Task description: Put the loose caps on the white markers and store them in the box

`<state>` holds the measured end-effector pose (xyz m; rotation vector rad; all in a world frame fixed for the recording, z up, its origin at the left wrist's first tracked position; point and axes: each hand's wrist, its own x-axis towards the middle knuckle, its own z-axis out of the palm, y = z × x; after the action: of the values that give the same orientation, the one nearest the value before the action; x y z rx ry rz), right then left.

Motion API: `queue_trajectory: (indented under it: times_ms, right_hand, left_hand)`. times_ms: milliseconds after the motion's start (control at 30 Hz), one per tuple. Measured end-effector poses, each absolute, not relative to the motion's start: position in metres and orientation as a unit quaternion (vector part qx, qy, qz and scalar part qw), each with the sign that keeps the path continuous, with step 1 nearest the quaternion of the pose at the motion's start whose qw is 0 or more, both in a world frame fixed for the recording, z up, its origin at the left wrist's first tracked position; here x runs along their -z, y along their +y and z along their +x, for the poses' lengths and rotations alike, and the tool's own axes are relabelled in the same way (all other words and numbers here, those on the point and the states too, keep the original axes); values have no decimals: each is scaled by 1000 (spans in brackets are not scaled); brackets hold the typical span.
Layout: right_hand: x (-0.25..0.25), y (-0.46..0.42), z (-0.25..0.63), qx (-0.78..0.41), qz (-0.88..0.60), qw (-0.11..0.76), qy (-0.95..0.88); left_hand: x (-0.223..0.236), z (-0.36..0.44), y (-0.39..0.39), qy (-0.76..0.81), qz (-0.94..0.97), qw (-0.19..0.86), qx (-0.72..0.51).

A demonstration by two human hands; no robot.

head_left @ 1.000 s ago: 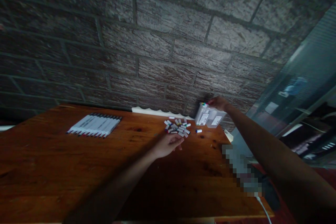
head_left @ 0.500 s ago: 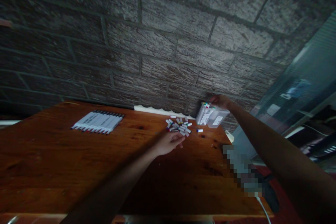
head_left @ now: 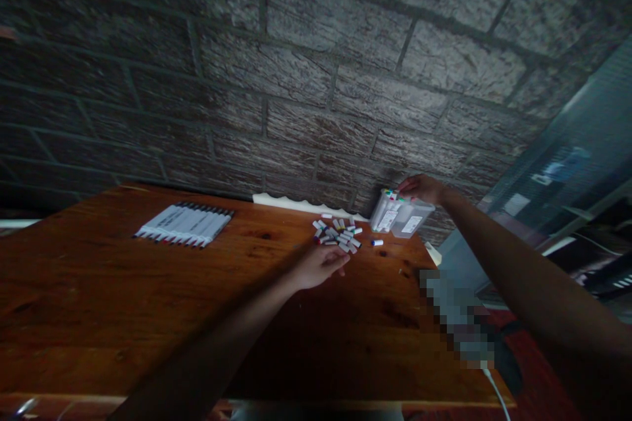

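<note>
Head camera, sole view: set above the near side of the wooden table (head_left: 89, 289), close over it, facing forward and down toward the block wall (head_left: 306, 59) behind the table

Rough grey block wall (head_left: 296, 92) filled the background. Wooden surface (head_left: 345, 342), reddish-brown with dark knots, stood alongside it. A translucent panel (head_left: 587, 122) stood at right; contents of the dark area beside it were unclear. Reddish floor (head_left: 536, 358) showed lower right. Light was dim, uneven.
</note>
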<state>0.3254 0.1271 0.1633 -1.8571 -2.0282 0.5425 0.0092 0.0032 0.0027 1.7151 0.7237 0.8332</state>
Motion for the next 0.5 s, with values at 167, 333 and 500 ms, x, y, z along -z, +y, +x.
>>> queue_trajectory:
  times_ms: [167,333,500]
  right_hand:
    - [-159,116,317,-213,-640,200,-711]
    - [-148,113,311,-206,-647,206,-705]
    - [-147,116,306,-188,-655,198,-704]
  left_hand:
    - [-1,9,4,309,721,516,-344]
    - [0,8,6,311,718,521,-340]
    - [-1,8,6,313,726,510,-338]
